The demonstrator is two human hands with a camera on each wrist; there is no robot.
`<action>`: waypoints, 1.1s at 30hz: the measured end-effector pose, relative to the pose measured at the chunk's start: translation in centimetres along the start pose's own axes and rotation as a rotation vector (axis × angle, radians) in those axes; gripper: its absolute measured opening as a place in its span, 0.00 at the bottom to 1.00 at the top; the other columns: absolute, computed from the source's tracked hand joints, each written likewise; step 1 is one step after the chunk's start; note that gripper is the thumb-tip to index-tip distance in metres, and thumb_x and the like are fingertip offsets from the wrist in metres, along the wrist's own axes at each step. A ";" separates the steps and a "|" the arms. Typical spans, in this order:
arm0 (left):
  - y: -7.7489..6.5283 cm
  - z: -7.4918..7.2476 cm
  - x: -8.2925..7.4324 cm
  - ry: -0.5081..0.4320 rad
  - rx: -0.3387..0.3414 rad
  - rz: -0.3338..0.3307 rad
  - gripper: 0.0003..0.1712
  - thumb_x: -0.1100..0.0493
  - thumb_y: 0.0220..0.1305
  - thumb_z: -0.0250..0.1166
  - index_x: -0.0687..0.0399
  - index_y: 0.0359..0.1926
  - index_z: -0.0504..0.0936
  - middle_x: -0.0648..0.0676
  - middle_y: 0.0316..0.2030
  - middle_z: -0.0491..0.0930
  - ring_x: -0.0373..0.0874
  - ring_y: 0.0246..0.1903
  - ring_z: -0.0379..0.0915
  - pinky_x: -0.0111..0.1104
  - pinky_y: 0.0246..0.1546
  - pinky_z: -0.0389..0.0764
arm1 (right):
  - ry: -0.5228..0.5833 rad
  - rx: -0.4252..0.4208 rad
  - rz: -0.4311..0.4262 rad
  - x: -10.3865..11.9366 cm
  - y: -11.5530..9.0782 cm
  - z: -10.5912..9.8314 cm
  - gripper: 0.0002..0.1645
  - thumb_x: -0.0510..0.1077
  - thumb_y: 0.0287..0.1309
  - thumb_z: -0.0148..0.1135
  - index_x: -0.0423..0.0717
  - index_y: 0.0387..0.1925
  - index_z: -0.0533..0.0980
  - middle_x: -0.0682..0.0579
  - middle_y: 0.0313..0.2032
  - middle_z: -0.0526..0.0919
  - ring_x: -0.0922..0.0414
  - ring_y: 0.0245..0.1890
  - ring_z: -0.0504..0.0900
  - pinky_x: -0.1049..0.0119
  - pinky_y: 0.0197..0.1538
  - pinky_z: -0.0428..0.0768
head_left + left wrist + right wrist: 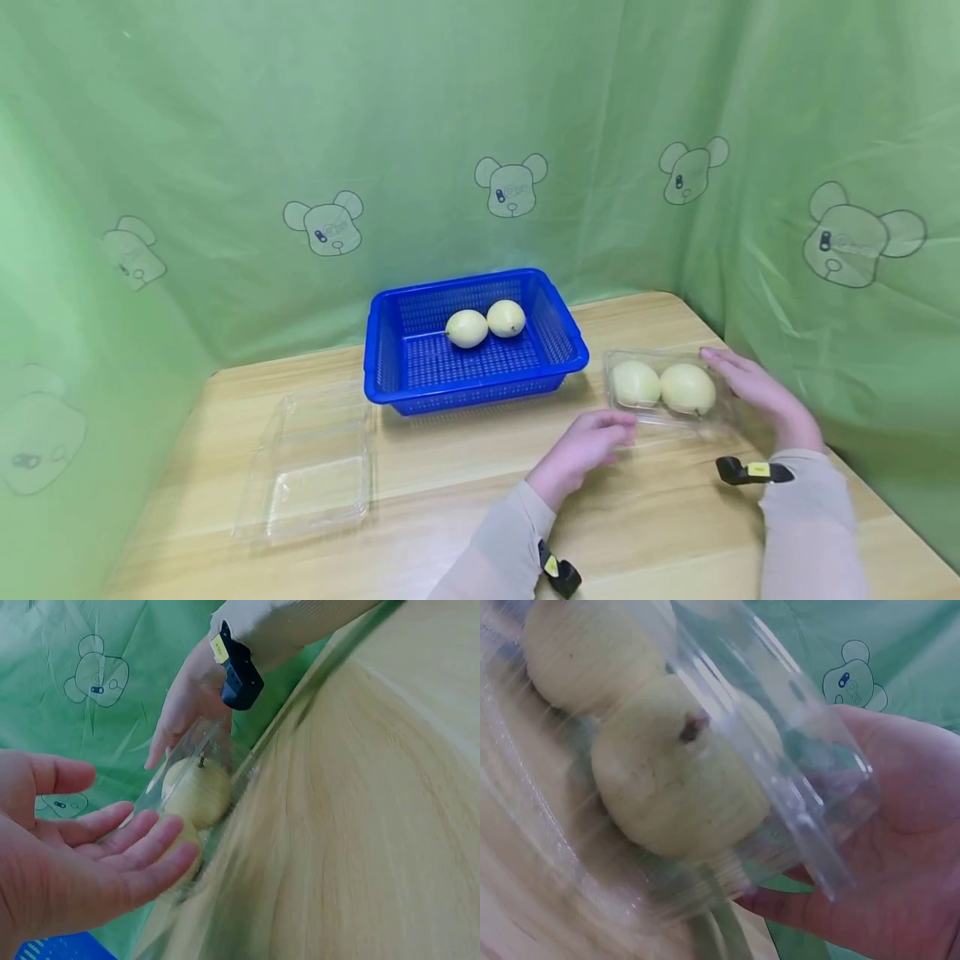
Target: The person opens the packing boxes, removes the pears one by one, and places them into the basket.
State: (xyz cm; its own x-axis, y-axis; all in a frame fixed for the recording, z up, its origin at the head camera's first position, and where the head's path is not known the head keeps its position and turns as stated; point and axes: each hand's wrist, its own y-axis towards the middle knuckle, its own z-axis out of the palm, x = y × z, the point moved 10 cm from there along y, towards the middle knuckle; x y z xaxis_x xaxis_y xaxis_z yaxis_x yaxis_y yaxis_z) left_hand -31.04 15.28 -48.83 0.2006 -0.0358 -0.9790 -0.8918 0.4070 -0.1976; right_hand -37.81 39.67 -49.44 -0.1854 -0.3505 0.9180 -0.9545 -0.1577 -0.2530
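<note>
On the right of the table in the head view, a clear plastic box (660,356) holds two pale yellow pears, the left pear (636,384) beside the right pear (687,389). Clear plastic covers the fruit in the right wrist view. My right hand (757,393) is at the box's right end, its palm facing the plastic (799,817) and its fingers partly hidden. Near the front left corner is my left hand (588,446). Its fingers (142,847) are extended and slightly bent, with nothing held; whether they touch the box I cannot tell.
A blue mesh basket (468,390) stands at the back middle with two more pears (467,329) inside. To its left lies another clear plastic box (318,496), unfolded. Green curtains (420,167) enclose the wooden table (450,508) at the back and sides.
</note>
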 end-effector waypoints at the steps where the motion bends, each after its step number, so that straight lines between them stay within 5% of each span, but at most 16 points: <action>1: 0.0 0.0 -0.2 0.003 0.000 0.014 0.18 0.62 0.63 0.61 0.58 0.54 0.81 0.56 0.52 0.82 0.47 0.49 0.79 0.49 0.55 0.80 | -0.014 -0.001 -0.003 -0.1 -0.1 -0.1 0.52 0.67 0.71 0.38 0.35 0.74 0.34 0.33 0.75 0.30 0.31 0.74 0.33 0.30 0.71 0.41; 3: 0.1 -0.2 -0.4 0.019 -0.009 0.038 0.20 0.60 0.63 0.60 0.57 0.56 0.80 0.54 0.54 0.82 0.46 0.52 0.78 0.47 0.57 0.79 | -0.113 -0.027 -0.028 0.1 -0.4 -0.7 0.50 0.67 0.72 0.35 0.32 0.74 0.40 0.29 0.74 0.39 0.30 0.72 0.45 0.30 0.70 0.48; 6: 0.2 -0.6 -0.7 0.043 -0.016 0.071 0.22 0.58 0.64 0.60 0.54 0.59 0.78 0.52 0.57 0.81 0.46 0.56 0.76 0.45 0.62 0.75 | -0.211 -0.048 -0.052 0.4 -1.0 -1.4 0.46 0.65 0.73 0.33 0.31 0.72 0.49 0.28 0.72 0.52 0.54 0.64 0.70 0.46 0.68 0.68; 10: 0.5 -0.7 -1.0 0.064 -0.005 0.104 0.24 0.59 0.64 0.60 0.53 0.61 0.77 0.50 0.60 0.78 0.47 0.62 0.72 0.45 0.66 0.72 | -0.327 -0.052 -0.096 1.3 -1.8 -2.0 0.42 0.60 0.75 0.33 0.26 0.68 0.57 0.26 0.66 0.63 0.82 0.45 0.72 0.66 0.53 0.80; 21: 1.2 1.6 -0.7 0.181 0.108 0.113 0.39 0.55 0.60 0.64 0.44 0.72 0.63 0.45 0.75 0.55 0.46 0.74 0.51 0.45 0.75 0.54 | -0.482 0.112 0.017 2.2 -4.6 -1.4 0.38 0.57 0.76 0.34 0.27 0.58 0.71 0.33 0.54 0.81 0.52 0.50 0.84 0.45 0.55 0.80; 29: 1.6 0.7 -0.3 0.035 0.094 0.082 0.48 0.56 0.58 0.65 0.36 0.76 0.52 0.42 0.76 0.49 0.46 0.76 0.43 0.54 0.76 0.46 | -0.396 0.159 0.108 2.2 -5.2 0.1 0.35 0.59 0.74 0.39 0.31 0.51 0.76 0.45 0.42 0.88 0.54 0.44 0.86 0.54 0.50 0.82; 33: 0.9 0.6 -0.9 -0.046 0.031 0.077 0.47 0.59 0.57 0.65 0.35 0.74 0.56 0.46 0.75 0.54 0.50 0.75 0.47 0.56 0.75 0.48 | -0.373 0.066 0.010 2.7 -3.8 -0.6 0.38 0.56 0.76 0.36 0.22 0.60 0.64 0.31 0.51 0.81 0.56 0.45 0.85 0.56 0.51 0.83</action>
State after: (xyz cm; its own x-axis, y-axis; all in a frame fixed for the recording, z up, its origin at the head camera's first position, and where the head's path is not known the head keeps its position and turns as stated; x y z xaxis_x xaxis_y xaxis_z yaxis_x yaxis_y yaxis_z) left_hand -31.78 16.21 -48.10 0.1508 0.0386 -0.9878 -0.8923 0.4354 -0.1192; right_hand -34.87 39.87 -45.78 -0.0849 -0.6625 0.7443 -0.9338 -0.2077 -0.2913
